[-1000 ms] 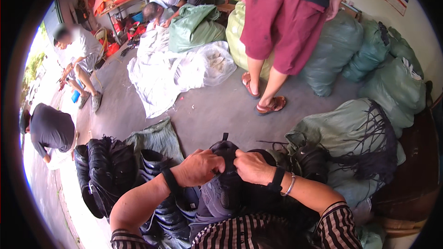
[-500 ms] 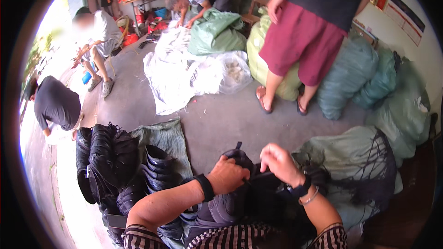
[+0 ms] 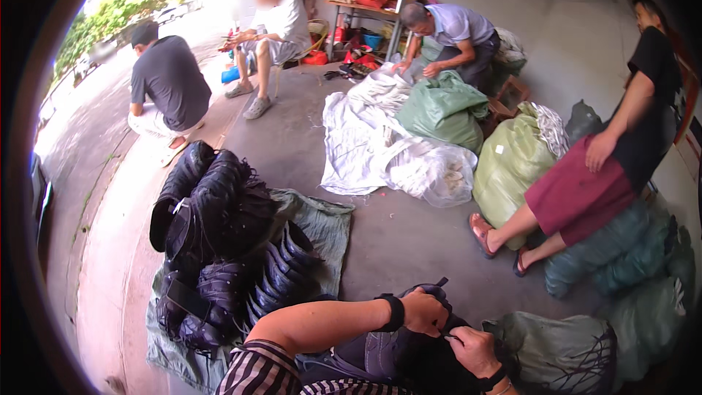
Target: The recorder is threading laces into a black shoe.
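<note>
Head camera looked down on a dark bag (image 3: 409,355) bunched at the lower centre of the frame, in the person's lap, above the striped sleeves. Left hand (image 3: 424,311) was closed in a fist on the bag's top edge, where a short black strap (image 3: 441,282) stuck up; a black band sat on that wrist. Right hand (image 3: 474,350) lay just beside it, lower and to the right, fingers pinched shut on the same dark fabric. To the left of the arms a heap of black bags (image 3: 219,241) rested on a grey-green sheet (image 3: 322,223) spread over the concrete floor (image 3: 409,249). At the lower right sat a green netted sack (image 3: 563,351). Further up, a person in maroon shorts (image 3: 578,197) stood by pale green sacks (image 3: 512,164).
</note>
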The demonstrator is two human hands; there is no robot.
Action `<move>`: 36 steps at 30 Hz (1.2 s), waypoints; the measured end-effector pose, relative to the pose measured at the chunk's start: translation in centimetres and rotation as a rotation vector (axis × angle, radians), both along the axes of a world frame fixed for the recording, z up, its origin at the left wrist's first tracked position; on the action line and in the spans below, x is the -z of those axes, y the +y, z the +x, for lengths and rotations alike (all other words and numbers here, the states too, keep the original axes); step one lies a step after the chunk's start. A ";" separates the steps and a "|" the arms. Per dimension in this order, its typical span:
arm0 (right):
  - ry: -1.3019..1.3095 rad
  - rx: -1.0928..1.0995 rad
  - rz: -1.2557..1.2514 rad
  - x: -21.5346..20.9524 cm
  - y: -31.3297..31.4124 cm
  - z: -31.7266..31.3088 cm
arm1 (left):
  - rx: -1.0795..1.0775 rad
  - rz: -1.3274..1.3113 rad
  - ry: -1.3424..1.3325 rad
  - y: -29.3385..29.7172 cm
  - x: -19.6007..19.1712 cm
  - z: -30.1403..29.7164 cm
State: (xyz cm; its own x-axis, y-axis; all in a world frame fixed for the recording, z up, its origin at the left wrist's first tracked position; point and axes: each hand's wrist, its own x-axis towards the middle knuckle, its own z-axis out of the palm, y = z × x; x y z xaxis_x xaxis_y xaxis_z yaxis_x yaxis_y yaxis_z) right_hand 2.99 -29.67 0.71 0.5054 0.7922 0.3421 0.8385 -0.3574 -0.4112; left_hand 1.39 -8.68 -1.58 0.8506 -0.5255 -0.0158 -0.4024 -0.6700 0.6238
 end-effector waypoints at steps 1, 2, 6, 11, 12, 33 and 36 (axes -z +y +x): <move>-0.036 0.004 -0.020 0.1 -0.1 -0.2 | 0.009 0.024 0.026 -0.1 0.7 0.3; -0.064 -0.012 -0.009 0.6 -0.4 -0.1 | 0.019 0.044 0.052 -0.4 1.1 0.8; 0.128 0.078 -0.133 -1.4 -1.0 -2.1 | -0.077 0.161 0.045 -2.5 0.7 0.8; 0.749 0.530 0.116 0.0 -3.3 1.0 | -0.106 0.221 -0.091 -5.2 2.3 2.2; 0.882 0.540 0.072 0.0 -3.6 2.0 | -0.121 0.200 -0.102 -5.3 2.1 1.5; 1.375 0.337 -0.020 -0.5 -4.9 -0.1 | -0.262 -0.097 -0.246 8.0 -1.8 -7.3; 1.431 0.381 0.133 -0.4 -6.5 -0.7 | -0.262 -0.032 -0.186 8.6 -3.3 -7.4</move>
State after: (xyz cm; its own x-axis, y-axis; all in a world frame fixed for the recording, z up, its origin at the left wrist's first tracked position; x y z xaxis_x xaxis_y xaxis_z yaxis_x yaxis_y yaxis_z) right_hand 2.32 -36.21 1.15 0.6318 0.5418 -0.5543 -0.4283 -0.3520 -0.8322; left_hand -5.99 -0.10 1.69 0.9439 -0.2858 0.1655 -0.3276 -0.7474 0.5780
